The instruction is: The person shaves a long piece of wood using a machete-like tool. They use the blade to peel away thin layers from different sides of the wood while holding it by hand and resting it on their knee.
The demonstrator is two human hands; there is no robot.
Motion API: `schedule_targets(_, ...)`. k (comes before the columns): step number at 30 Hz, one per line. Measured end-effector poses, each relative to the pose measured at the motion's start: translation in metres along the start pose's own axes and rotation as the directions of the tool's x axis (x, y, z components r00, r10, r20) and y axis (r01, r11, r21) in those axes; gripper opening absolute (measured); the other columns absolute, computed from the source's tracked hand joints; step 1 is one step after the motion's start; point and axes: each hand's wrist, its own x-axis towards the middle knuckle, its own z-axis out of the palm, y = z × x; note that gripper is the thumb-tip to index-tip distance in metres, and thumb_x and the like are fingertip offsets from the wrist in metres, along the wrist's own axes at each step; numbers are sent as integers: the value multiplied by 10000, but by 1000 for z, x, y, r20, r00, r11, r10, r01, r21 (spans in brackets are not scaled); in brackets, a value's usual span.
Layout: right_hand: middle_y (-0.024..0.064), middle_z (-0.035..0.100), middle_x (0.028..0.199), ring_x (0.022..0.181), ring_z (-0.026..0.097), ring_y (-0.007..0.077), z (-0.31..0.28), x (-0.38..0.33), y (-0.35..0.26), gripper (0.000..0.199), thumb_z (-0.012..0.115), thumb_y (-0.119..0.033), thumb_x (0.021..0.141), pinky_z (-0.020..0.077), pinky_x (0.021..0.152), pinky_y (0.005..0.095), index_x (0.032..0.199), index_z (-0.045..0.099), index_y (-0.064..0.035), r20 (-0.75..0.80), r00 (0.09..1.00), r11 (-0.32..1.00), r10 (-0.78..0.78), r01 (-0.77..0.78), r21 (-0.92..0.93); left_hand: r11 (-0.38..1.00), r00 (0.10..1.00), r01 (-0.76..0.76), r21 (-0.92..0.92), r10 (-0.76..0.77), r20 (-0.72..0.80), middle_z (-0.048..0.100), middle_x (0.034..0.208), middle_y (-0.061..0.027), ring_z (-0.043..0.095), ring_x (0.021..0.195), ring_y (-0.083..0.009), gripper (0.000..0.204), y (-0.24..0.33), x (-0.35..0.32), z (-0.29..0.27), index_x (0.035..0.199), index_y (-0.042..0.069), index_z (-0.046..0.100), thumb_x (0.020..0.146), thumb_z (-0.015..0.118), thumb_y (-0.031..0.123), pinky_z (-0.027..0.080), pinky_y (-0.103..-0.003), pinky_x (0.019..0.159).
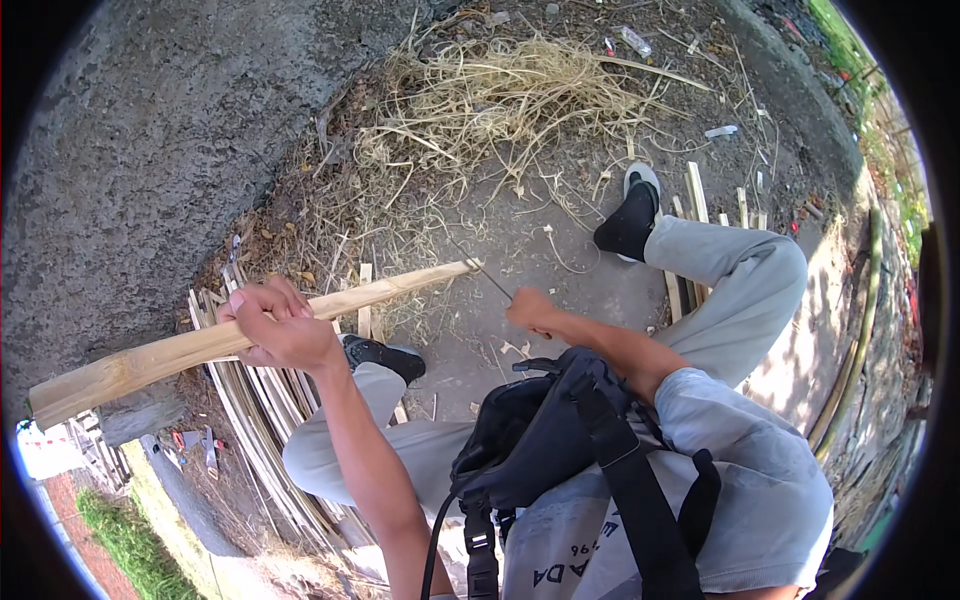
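My left hand (285, 325) is closed around a long, pale slat of split bamboo (390, 287), gripping it from above near the middle. The slat's wide end reaches the far left, while its thin end points toward my right hand (532, 312). That hand is closed on a knife, its handle hidden in my fingers. The knife's thin dark blade (490, 279) slants up and left, crossing at the thin tip of the slat. Whether the edge is touching the wood there, I cannot tell.
A heap of curly shavings (520, 90) lies on the dirt ahead. Bundled slats (265, 420) lie at my left, and more slats (697, 195) are beside my right leg. A rough grey wall (180, 130) rises at the left. A black bag (530, 430) hangs at my front.
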Motion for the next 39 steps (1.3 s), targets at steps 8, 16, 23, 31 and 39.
schedule_targets(8, 292, 624, 741, 745, 640, 435, 30, -29, -26, 295, 592, -219, 801, 509, 738, 474, 760, 658, 66, -441, 786, 868, -433, 496, 31, 996, 998, -8, -84, 13, 63, 267, 484, 0, 251, 366, -81, 292, -11, -2, -4, 681, 103, 327, 932, 452, 184, 204, -212, 333)
schedule_targets(16, 297, 620, 740, 688, 648, 413, 37, 22, 24, 346, 610, -261, 809, 500, 677, 486, 789, 652, 83, -450, 828, 899, -334, 424, 113, 943, 966, 160, -294, -89, 241, 275, 486, -11, 238, 361, -90, 179, -6, -6, -6, 789, 112, 383, 934, 452, 192, 204, -224, 335)
schedule_targets(23, 280, 633, 742, 709, 646, 421, 27, -17, -5, 351, 609, -265, 812, 510, 696, 483, 799, 658, 82, -377, 886, 944, -271, 321, 77, 960, 982, 123, -250, -82, 168, 277, 482, -12, 237, 354, -96, 151, -6, 2, -11, 810, 113, 413, 935, 439, 194, 202, -230, 327)
schedule_targets(31, 300, 619, 738, 788, 649, 419, 43, 22, 32, 325, 610, -244, 813, 518, 723, 474, 794, 663, 76, -415, 877, 948, -240, 304, 93, 962, 986, 116, -246, -82, 143, 269, 472, -9, 239, 352, -95, 150, -8, -1, -2, 815, 100, 402, 931, 443, 185, 207, -226, 324)
schedule_targets(39, 287, 621, 738, 757, 640, 431, 27, -38, -41, 264, 618, -210, 809, 511, 691, 491, 799, 674, 48, -465, 779, 872, -421, 489, 30, 984, 989, 78, -162, -56, 133, 277, 473, -9, 237, 351, -85, 259, -2, -1, 4, 719, 108, 305, 939, 420, 181, 206, -223, 324)
